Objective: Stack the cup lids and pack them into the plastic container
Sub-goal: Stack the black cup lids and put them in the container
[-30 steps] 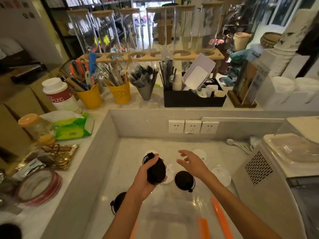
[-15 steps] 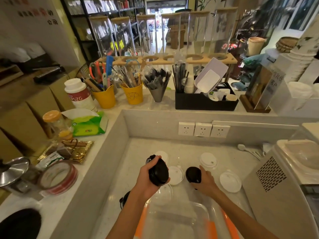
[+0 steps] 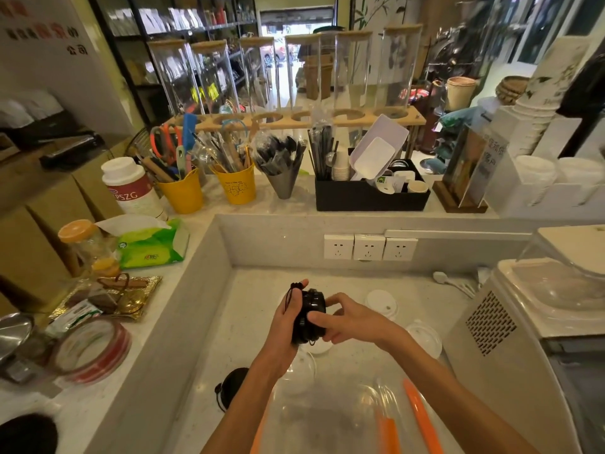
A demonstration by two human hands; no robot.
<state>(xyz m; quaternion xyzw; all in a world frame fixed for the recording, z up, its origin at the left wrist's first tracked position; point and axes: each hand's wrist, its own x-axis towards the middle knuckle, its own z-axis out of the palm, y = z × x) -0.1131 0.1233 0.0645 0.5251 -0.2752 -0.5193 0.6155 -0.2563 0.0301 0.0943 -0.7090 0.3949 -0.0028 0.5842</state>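
Observation:
A stack of black cup lids (image 3: 309,314) is held on edge above the counter. My left hand (image 3: 286,319) grips it from the left, and my right hand (image 3: 347,319) presses on it from the right with thumb and fingers. Below my arms lies the clear plastic container (image 3: 343,417) with orange clips. One more black lid (image 3: 230,386) rests on the counter beside my left forearm. White lids lie behind: one (image 3: 381,301) at the back, one (image 3: 424,337) to the right, and one (image 3: 322,347) partly hidden under my hands.
A white machine (image 3: 510,322) with a vent stands to the right. Wall sockets (image 3: 370,247) sit on the counter's back wall. White spoons (image 3: 453,283) lie at the back right. The raised ledge at left carries tape rolls (image 3: 93,350), wipes and jars.
My right hand picked a black lid off the counter and brought it to the stack in my left hand. Both hands now meet on the stack.

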